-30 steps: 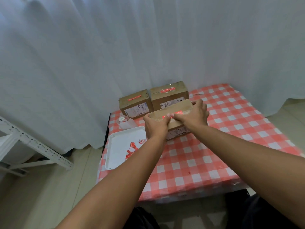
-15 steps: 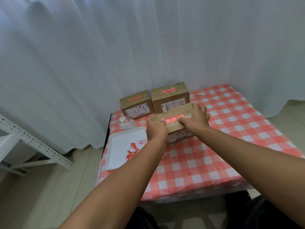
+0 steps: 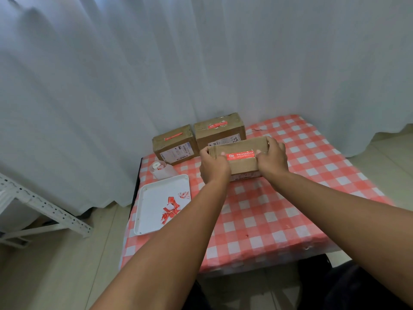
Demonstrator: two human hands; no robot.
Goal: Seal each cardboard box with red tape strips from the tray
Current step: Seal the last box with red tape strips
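Observation:
A brown cardboard box [image 3: 240, 165] stands on the checked table, a red tape strip [image 3: 241, 155] lying across its top. My left hand [image 3: 213, 167] grips the box's left end, thumb at the strip's left tip. My right hand [image 3: 273, 158] grips the right end, thumb at the strip's right tip. Behind stand two more boxes, a left one [image 3: 175, 145] and a right one [image 3: 220, 132], each with a red strip on top. The white tray [image 3: 154, 204] to the left holds several red tape strips [image 3: 171, 209].
A roll of backing paper [image 3: 159, 168] lies beside the tray's far edge. The red-and-white checked table [image 3: 268, 209] is backed by a white curtain [image 3: 201, 63]. A white metal rack [image 3: 33, 204] stands on the floor at left.
My thumbs have slid apart from the middle of the strip to its two ends, uncovering the whole red strip. The view has dropped slightly.

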